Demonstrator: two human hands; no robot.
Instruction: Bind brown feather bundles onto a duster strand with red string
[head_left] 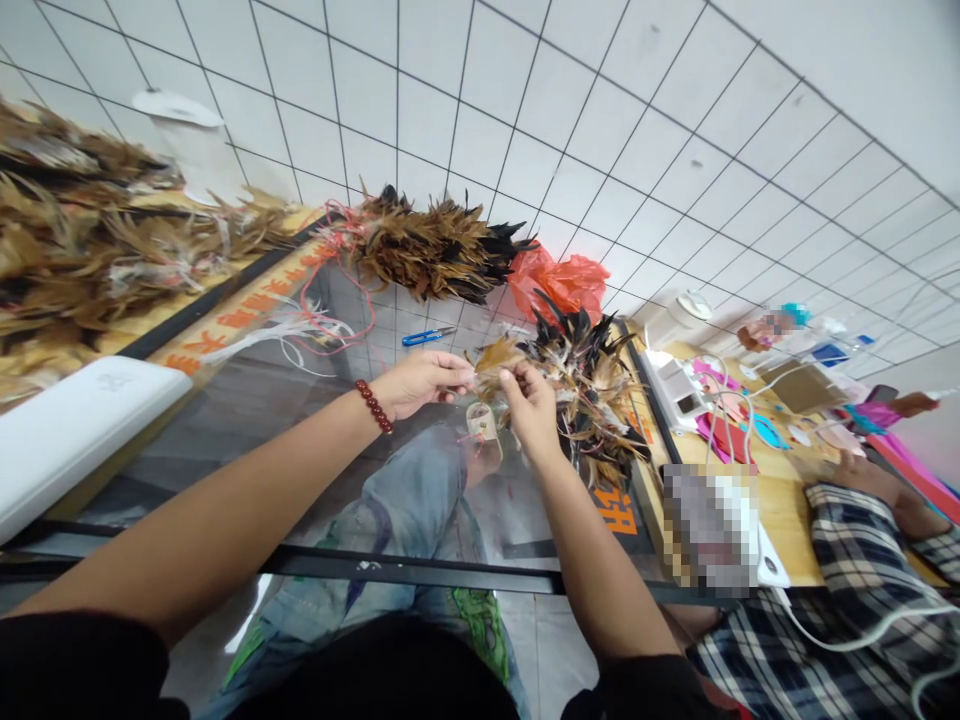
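Both my hands meet over the glass tabletop around a brown feather (496,358). My left hand (427,384), with a dark red bead bracelet (373,407) at its wrist, pinches the feather's pale quill end. Thumb and fingers of my right hand (531,400) are closed on the same feather from the other side. Right beside that hand lies a pile of loose brown and black feathers (600,375). Blue thread snips (428,337) rest on the glass just beyond my left hand. A small roll with a printed label (482,422) sits below the hands.
Behind lies a bundle of tied feathers (435,245) beside a red plastic bag (559,280). White strips (285,330) and pink string (341,265) are at left, near a white box-like device (97,420). On the right, a person in plaid sleeves (855,540) sits at a wooden table (795,560).
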